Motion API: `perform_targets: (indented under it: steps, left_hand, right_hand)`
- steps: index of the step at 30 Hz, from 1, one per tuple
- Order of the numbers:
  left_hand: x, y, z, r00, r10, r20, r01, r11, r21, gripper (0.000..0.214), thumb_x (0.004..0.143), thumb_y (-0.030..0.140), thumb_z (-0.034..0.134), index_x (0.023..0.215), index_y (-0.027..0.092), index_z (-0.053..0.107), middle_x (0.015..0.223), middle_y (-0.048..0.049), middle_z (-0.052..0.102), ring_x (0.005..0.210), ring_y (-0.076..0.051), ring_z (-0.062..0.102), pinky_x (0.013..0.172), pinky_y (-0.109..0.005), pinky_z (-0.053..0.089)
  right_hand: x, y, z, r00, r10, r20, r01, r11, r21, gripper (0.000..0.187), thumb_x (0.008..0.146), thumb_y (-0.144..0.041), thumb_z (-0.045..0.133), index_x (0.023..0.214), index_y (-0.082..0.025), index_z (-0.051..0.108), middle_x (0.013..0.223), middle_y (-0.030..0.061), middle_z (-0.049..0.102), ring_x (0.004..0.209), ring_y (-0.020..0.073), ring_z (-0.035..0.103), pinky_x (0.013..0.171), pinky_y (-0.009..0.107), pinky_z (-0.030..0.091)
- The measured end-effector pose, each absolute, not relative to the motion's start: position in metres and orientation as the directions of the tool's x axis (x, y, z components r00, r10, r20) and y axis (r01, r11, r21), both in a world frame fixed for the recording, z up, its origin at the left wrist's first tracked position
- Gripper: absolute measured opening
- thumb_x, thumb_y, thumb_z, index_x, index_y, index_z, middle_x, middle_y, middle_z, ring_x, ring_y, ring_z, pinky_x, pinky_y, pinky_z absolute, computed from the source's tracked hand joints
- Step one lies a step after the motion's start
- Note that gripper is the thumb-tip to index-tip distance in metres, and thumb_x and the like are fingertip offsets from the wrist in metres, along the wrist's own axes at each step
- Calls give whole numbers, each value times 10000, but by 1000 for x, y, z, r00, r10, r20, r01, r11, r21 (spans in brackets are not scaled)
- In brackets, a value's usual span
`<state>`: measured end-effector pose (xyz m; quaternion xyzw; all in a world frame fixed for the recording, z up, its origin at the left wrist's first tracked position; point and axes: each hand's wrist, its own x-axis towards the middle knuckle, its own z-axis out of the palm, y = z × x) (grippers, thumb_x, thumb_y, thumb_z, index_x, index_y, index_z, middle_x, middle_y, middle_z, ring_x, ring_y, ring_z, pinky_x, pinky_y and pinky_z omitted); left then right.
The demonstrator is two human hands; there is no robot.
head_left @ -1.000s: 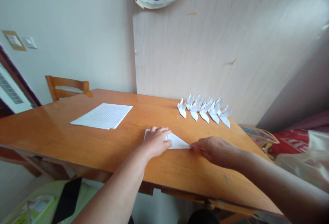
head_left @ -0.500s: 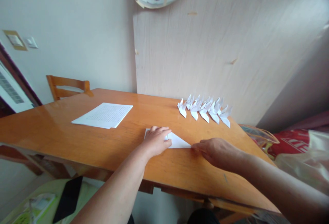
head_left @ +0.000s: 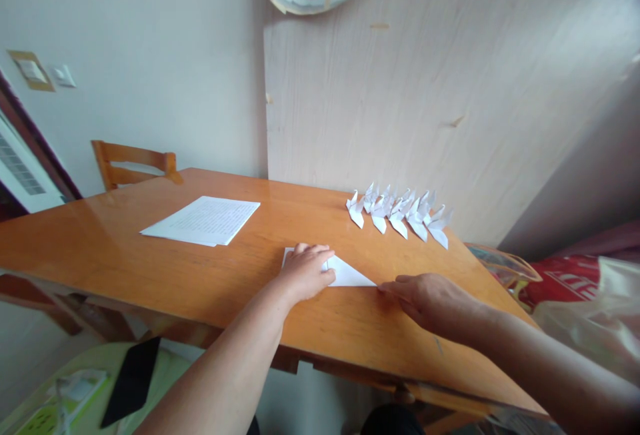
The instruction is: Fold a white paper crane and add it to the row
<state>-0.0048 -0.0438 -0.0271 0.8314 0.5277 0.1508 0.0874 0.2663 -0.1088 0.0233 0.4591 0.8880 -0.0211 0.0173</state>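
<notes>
A white sheet of paper (head_left: 350,274), folded so that it tapers to a sharp point on the right, lies on the wooden table. My left hand (head_left: 307,272) rests flat over its wider left part, fingers spread, hiding much of that end. At the pointed right tip, the fingers of my right hand (head_left: 425,298) are drawn together and touch the paper. Beyond my hands, several folded white paper birds (head_left: 399,215) with upright necks stand in close rows.
A stack of written sheets (head_left: 203,220) lies on the table (head_left: 240,288) to the left. A wooden chair (head_left: 133,165) stands behind the far left corner. Below the front edge are a black flat object (head_left: 131,382) and a green power strip (head_left: 45,418). Bags (head_left: 575,282) sit at the right.
The view has shifted slightly. My right hand has moved a little to the right along with the paper's tip. My left hand stays on the paper.
</notes>
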Motion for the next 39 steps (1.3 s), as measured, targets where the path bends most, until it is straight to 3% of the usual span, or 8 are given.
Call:
perform_targets:
  steps: [9,16,23,39]
  left_hand:
    - [-5,-44,-28,405,899,168,842,-439,315,544,862,427,425,1381,298,519,1490,25,465,1324,-287,381,1100,-429,322]
    - [-5,-45,-28,392,904,169,839,-427,338,534,872,434,413,1376,301,524,1493,29,461,1331,-283,379,1104,-430,317]
    - [-3,-46,-27,394,905,160,837,-425,344,540,849,510,458,1347,317,543,1486,26,467,1336,-302,368,1100,-441,312]
    - [-1,-49,-26,382,903,194,839,-427,337,515,840,489,489,1315,300,545,1452,10,504,1293,-315,403,1066,-443,337]
  right_hand:
    - [268,-109,24,-520,854,-10,851,517,-95,347,953,-270,424,1182,-255,684,994,72,741,894,225,681,821,321,494]
    - [259,-111,24,-532,847,-18,843,527,-106,358,974,-289,394,1204,-262,667,984,71,725,853,205,681,792,296,486]
    - [248,-109,27,-509,860,-34,857,503,-110,340,980,-302,377,1108,-270,691,922,52,750,829,215,690,771,303,486]
    - [233,-85,15,-489,871,-56,872,489,-17,439,955,-331,403,1352,-284,584,1110,76,748,980,272,705,824,366,491]
